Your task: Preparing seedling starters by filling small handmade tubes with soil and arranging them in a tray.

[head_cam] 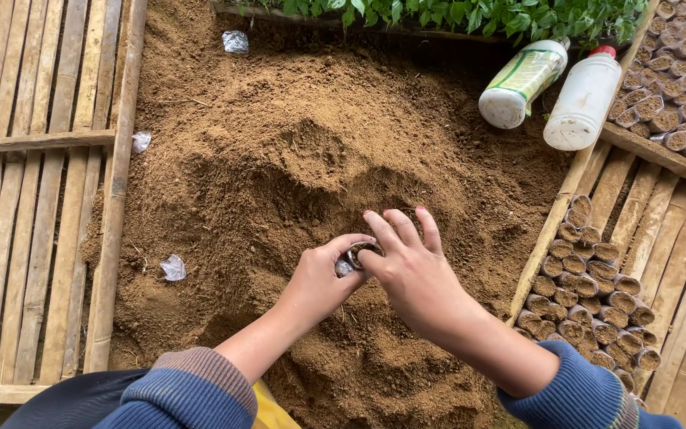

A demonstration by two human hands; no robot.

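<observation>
Two white plastic bottles lie tilted at the top right of the soil heap [295,159], mouths toward the lower left, one bottle with a green and yellow label [522,83] and one red-capped bottle [584,98], while small clear plastic scraps [173,268] lie scattered on the soil. Over the middle of the heap the left hand [319,282] has its fingers curled around a small soil-filled plastic pouch [356,256], its open mouth facing up and its long axis roughly upright. The right hand [410,266] touches its rim, fingers loosely spread, and rows of filled pouches [589,302] stand at the right between bamboo slats [37,199]

Soft, even daylight; sharp focus, faint shadows.
</observation>
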